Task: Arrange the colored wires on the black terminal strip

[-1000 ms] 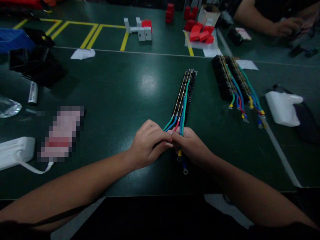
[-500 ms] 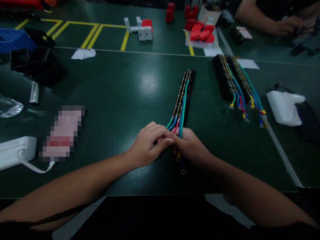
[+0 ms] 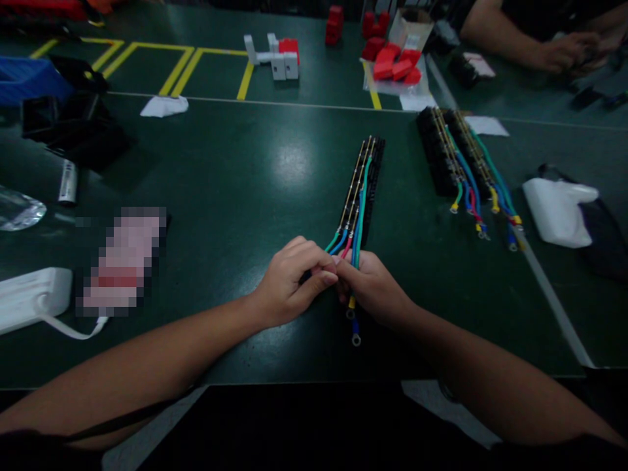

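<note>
- Ring terminals [image 3: 356, 340] dangle, lower centre; a twist in the bundle could tangle them.
- The right hand [image 3: 377, 284] grips the coloured wires [image 3: 362, 222]; the left hand [image 3: 294, 284] curls against it, its pinch hidden.
- The black strip [image 3: 375, 180] extends beyond, right of centre; a hard tug might strain its joints.
- Blue bin [image 3: 29, 82], upper left: contents unclear.
- Clear bag [image 3: 385, 87], upper right: red blocks [image 3: 402, 67] in or on it, which cannot be told.
- Cardboard box [image 3: 412, 29], behind: inside unclear.
</note>
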The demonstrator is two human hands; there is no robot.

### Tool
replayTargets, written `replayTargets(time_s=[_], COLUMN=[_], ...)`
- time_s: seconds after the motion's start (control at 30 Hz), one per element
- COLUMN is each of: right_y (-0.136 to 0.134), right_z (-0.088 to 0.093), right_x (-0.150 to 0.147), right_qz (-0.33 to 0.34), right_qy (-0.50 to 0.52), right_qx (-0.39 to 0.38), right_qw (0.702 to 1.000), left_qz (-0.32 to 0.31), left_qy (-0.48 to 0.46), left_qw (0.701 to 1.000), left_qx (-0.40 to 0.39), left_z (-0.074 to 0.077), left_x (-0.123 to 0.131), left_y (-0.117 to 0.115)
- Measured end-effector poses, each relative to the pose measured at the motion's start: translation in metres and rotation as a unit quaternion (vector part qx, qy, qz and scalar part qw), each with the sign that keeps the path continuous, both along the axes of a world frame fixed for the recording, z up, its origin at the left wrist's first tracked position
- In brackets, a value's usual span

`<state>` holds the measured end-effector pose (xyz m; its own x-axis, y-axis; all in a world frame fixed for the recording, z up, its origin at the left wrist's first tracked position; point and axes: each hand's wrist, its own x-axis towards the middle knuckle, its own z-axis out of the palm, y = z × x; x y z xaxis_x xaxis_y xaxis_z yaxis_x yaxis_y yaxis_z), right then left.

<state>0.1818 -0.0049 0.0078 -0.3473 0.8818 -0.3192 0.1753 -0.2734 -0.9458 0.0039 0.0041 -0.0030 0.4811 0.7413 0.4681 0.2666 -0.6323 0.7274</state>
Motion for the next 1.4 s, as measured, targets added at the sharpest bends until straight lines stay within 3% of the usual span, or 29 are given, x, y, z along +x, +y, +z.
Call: replayTargets(time_s=[0.33,0.67,0.8,1.1,1.4], right_y=[-0.0023,0.0007,0.001,-0.0006,-0.0007], right_z=[-0.001,-0.0016,-0.0023,-0.0004,-0.0014], right_x=[-0.0015,0.0022,0.0035,0.0004,-0.0004], right_qz=[0.006,0.027,0.027,0.015,0.011], right_qy=[-0.046,-0.037,-0.044,-0.06,-0.07], right_qx=[0.01,0.03,0.045,0.024,0.05], right_qw=[0.999,0.998,0.998,0.998,0.996], left_qz=[0.005,0.01,0.006,0.0,-0.001], left_qy=[0.046,0.038,0.022,0.027,0.04], left_qw=[0.996,0.993,0.993,0.999,0.996], left_qx=[-0.069,0.107,0.115,0.02,-0.076], left_z=[0.0047,0.0016,-0.0009,0.004,0.0052], left_x=[-0.0004,-0.0008,-0.0009,0.0014,-0.0005], left_y=[-0.0002,-0.0013,-0.0021,-0.0023,-0.0006])
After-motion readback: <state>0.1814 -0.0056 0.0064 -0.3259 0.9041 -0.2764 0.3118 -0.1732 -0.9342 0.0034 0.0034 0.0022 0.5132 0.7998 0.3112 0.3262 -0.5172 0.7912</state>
